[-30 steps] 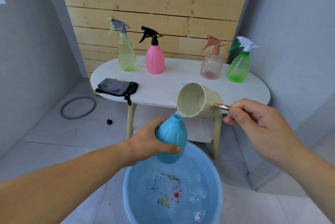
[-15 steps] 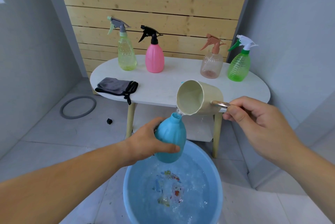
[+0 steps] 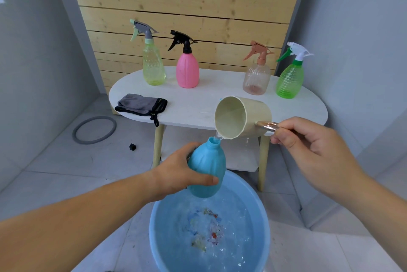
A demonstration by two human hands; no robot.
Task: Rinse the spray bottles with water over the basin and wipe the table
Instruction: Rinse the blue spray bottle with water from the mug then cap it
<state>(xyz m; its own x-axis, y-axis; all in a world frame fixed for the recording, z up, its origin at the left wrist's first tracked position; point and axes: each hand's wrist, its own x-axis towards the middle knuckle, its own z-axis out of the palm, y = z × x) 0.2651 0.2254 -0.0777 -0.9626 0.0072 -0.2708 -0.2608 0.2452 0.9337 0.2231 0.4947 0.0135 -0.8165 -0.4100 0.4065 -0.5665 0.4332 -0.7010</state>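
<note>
The basin (image 3: 154, 227) runs off the bottom edge, and the coloured print on its floor is blurred by churning water, so what it pictures cannot be made out. Most of the left hand (image 3: 179, 171) is hidden behind the blue bottle (image 3: 208, 168). Only its thumb (image 3: 208, 180) shows plainly, laid low across the bottle's front, so the hand wraps the bottle from the left. The bottle stands upright over the basin's far rim, its open neck just under the lip of the beige cup (image 3: 241, 117). The right hand (image 3: 310, 146) pinches the cup's metallic handle (image 3: 266, 125), whose end disappears inside the curled fingers (image 3: 288, 140) — the cup lies tipped sideways, mouth leftward, a thin stream falling onto the bottle's neck. Behind, on the white table (image 3: 198, 104), stand a yellow-green sprayer (image 3: 153, 69), a pink sprayer (image 3: 187, 72), a peach sprayer (image 3: 256, 81) and a green sprayer (image 3: 289, 81) — a grey cloth (image 3: 141, 105) lies near the left end.
</note>
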